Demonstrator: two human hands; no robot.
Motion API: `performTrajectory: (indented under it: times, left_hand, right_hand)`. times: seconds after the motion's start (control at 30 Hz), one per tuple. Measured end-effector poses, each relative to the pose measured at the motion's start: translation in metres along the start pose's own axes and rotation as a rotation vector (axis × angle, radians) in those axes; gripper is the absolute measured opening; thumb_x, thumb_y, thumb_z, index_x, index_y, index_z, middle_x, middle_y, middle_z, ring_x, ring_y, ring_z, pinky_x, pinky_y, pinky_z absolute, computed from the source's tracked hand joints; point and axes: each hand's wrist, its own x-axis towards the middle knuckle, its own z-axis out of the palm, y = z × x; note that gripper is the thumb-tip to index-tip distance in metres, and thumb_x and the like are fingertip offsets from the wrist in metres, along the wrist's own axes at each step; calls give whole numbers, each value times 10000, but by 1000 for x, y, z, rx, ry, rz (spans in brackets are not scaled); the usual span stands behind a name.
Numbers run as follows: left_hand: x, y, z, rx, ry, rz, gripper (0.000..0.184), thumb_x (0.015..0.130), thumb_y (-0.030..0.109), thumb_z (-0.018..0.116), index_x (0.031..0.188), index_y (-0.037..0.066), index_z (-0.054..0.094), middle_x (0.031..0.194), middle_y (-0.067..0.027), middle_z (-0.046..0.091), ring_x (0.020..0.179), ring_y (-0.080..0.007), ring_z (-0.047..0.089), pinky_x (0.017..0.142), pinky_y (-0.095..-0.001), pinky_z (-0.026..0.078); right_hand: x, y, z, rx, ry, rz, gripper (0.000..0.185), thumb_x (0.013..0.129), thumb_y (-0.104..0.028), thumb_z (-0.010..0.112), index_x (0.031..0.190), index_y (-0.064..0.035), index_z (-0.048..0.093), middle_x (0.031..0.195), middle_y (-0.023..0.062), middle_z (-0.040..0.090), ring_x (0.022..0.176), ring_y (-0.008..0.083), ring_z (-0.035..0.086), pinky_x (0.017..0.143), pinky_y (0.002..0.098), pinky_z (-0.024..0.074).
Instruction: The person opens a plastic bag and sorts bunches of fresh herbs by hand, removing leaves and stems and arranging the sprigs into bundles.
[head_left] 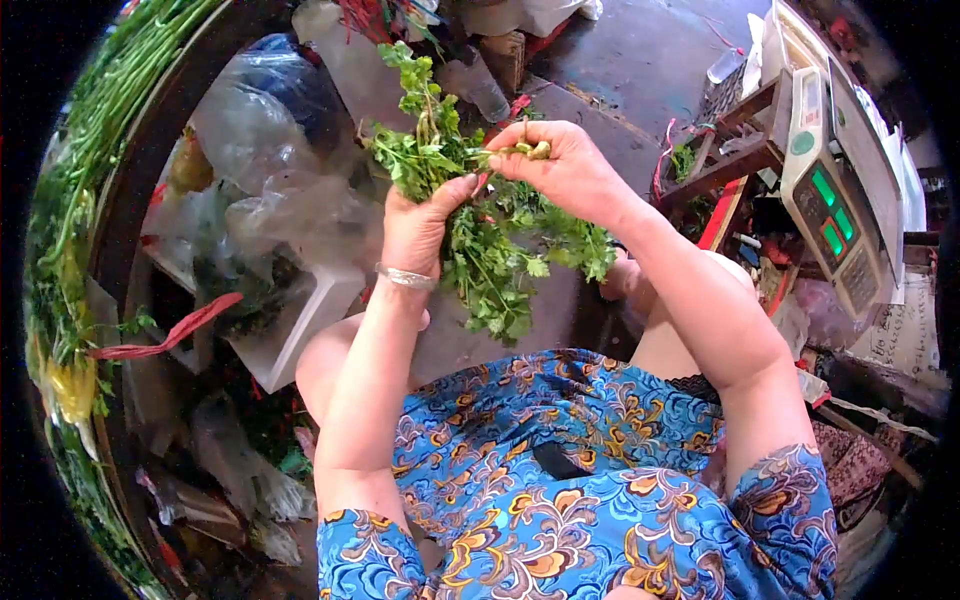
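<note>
My left hand [418,222], with a bracelet on its wrist, is closed round a bunch of leafy green herbs [497,275] that looks like coriander. Its leaves stick up above the thumb and hang down on the right side over my lap. Close beside it, my right hand [562,168] is pinched on some thin yellowish-green stems [528,151] at the bunch's upper right. A bit of red shows between the two hands, but I cannot make out what it is. My fingers partly hide the middle of the bunch.
A scale [835,190] with lit green digits stands at the right. Clear plastic bags [250,130] and a white foam box [310,325] lie to the left. Long green vegetables [75,200] line the far left edge, with a red strip [180,328] nearby.
</note>
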Motion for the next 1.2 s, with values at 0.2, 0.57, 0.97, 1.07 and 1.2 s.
performTrajectory:
  times: [0.2, 0.57, 0.97, 1.07, 1.2]
  left_hand:
    - [1, -1, -5, 15, -2, -10, 268, 795, 12, 688, 1050, -4, 606, 911, -78, 673, 774, -162, 656, 612, -301, 567]
    - [1, -8, 1, -19, 1, 67, 289, 778, -31, 680, 1059, 8, 623, 968, -67, 676, 806, -167, 652, 716, -297, 543]
    - [3, -7, 3, 75, 53, 37, 210, 794, -35, 650, 1001, -14, 625, 869, -82, 679, 709, -167, 646, 586, -290, 533]
    - [-6, -8, -5, 81, 122, -1, 162, 799, -21, 654, 957, -31, 620, 826, -112, 677, 679, -180, 646, 592, -296, 541]
    - [-6, -1, -9, -36, 79, -105, 153, 828, 32, 647, 950, -57, 616, 843, -158, 673, 676, -205, 655, 605, -320, 562]
  right_hand:
    - [1, 2, 2, 35, -34, 33, 143, 877, -115, 649, 988, -26, 664, 810, -50, 619, 764, 18, 519, 667, 196, 436]
    - [1, -2, 5, 665, 27, 293, 116, 875, -139, 639, 971, -75, 625, 699, -42, 539, 546, 29, 444, 435, 182, 312]
    - [17, 14, -15, 1083, 74, 280, 116, 893, -133, 621, 962, -40, 615, 859, 32, 602, 591, 50, 458, 436, 175, 343]
    - [25, 6, -54, 1123, 101, 83, 130, 879, -131, 637, 959, -29, 625, 861, 40, 616, 589, 46, 461, 448, 170, 346]
    - [14, -13, -40, 157, 353, -25, 265, 841, -119, 681, 1101, -84, 642, 853, -21, 607, 661, 26, 490, 552, 184, 415]
